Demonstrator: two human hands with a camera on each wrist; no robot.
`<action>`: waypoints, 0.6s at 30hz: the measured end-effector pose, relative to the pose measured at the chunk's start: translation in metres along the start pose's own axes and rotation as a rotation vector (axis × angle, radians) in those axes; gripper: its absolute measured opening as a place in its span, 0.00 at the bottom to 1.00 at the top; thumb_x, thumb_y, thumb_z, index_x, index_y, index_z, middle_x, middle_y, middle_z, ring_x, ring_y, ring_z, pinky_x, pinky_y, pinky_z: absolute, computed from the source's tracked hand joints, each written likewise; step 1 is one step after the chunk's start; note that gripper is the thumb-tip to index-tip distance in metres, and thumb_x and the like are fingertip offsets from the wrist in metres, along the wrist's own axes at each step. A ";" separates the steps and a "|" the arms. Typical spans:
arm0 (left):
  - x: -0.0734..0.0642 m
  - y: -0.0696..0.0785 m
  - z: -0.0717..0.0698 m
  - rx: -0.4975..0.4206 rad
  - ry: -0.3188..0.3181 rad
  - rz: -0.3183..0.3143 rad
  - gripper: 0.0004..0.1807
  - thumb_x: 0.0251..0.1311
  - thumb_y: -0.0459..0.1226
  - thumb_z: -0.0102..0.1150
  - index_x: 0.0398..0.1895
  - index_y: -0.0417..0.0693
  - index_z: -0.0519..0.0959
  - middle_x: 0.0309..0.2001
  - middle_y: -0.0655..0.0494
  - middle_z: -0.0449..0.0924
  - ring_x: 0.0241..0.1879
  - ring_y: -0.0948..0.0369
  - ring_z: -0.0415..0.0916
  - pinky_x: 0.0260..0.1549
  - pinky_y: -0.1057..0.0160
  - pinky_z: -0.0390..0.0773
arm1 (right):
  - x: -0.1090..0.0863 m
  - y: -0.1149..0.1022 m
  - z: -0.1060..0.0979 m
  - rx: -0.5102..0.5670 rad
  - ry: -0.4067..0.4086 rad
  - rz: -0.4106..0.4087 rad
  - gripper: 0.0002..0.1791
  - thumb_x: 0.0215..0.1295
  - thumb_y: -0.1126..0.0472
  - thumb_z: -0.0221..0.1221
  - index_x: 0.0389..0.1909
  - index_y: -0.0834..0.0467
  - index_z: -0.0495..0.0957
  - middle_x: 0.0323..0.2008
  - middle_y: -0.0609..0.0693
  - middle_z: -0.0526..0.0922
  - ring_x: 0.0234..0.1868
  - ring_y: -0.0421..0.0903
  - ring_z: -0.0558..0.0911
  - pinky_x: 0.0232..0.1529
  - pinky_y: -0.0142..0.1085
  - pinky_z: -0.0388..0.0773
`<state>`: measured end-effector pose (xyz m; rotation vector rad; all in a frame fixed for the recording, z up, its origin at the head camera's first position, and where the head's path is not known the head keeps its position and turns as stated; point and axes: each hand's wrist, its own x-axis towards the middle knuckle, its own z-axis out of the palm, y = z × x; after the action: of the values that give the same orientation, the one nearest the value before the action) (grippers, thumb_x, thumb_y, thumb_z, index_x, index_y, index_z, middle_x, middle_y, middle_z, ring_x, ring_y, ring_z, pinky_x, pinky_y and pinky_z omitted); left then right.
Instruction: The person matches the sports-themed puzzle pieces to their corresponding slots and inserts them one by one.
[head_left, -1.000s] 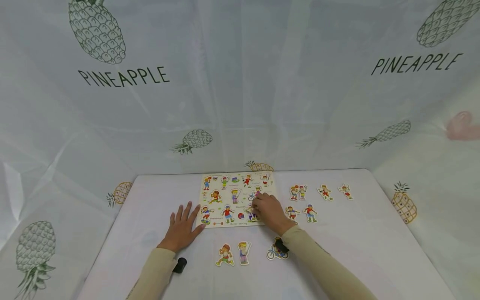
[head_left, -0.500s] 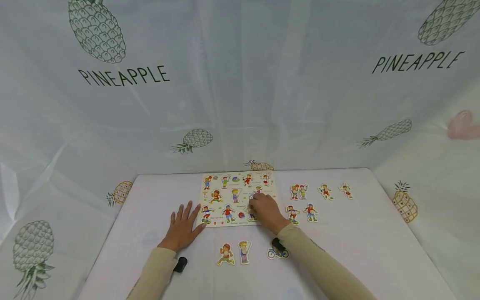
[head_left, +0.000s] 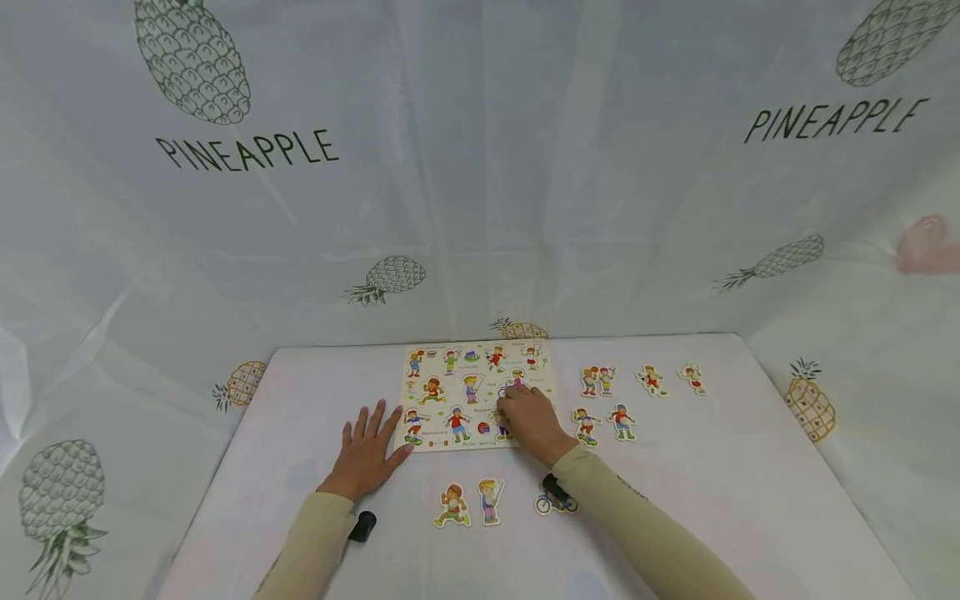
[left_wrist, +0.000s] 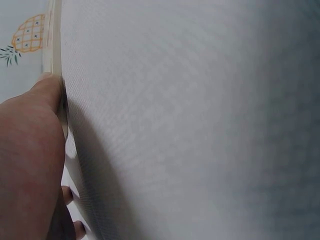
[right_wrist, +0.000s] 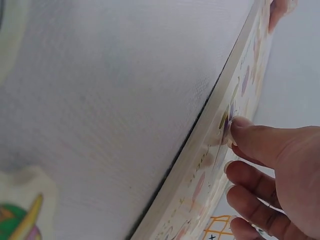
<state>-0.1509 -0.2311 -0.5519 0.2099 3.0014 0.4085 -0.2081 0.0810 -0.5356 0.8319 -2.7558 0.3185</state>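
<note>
A cream puzzle board [head_left: 442, 410] printed with small sports figures lies at the back middle of the table. My left hand [head_left: 363, 457] lies flat with fingers spread, its fingertips and thumb at the board's left edge. In the left wrist view the thumb [left_wrist: 50, 90] touches that edge. My right hand [head_left: 531, 421] is over the board's lower right corner. There, in the right wrist view, thumb and index finger pinch a small figure puzzle piece [right_wrist: 227, 122] against the board; most of it is hidden by the fingers.
Loose figure pieces lie right of the board, among them a skateboarder [head_left: 586, 426], a roller skater [head_left: 622, 422], a footballer [head_left: 651, 381] and a tennis player [head_left: 692, 378]. In front are a runner [head_left: 453, 506], a golfer [head_left: 490, 501] and a cyclist [head_left: 547, 502], partly covered by the right wrist camera.
My right hand has shifted slightly left over the board's lower right corner, still at the figure there. The left hand stays in place at the board's edge.
</note>
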 end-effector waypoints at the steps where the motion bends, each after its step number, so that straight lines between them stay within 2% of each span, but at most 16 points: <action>1: 0.000 0.000 0.000 0.002 -0.001 0.000 0.41 0.75 0.53 0.59 0.83 0.44 0.61 0.83 0.33 0.49 0.81 0.28 0.44 0.74 0.24 0.45 | 0.000 0.000 0.000 -0.008 -0.001 0.001 0.08 0.60 0.58 0.77 0.33 0.53 0.86 0.34 0.47 0.84 0.41 0.47 0.82 0.46 0.45 0.79; 10: 0.000 0.001 0.002 -0.013 0.002 0.000 0.40 0.75 0.52 0.59 0.82 0.43 0.61 0.83 0.32 0.49 0.81 0.28 0.43 0.74 0.24 0.45 | -0.007 0.004 -0.004 0.016 0.003 0.021 0.09 0.60 0.57 0.77 0.36 0.54 0.86 0.36 0.47 0.84 0.40 0.48 0.81 0.44 0.45 0.80; 18: 0.002 -0.003 0.005 0.005 -0.001 0.000 0.41 0.75 0.53 0.58 0.83 0.44 0.60 0.84 0.33 0.48 0.81 0.29 0.42 0.75 0.24 0.43 | -0.029 0.027 -0.028 0.047 0.058 0.097 0.13 0.57 0.63 0.79 0.40 0.56 0.86 0.36 0.48 0.82 0.39 0.49 0.81 0.43 0.46 0.79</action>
<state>-0.1528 -0.2323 -0.5574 0.2108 3.0015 0.4001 -0.1954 0.1260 -0.5209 0.6903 -2.7497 0.4202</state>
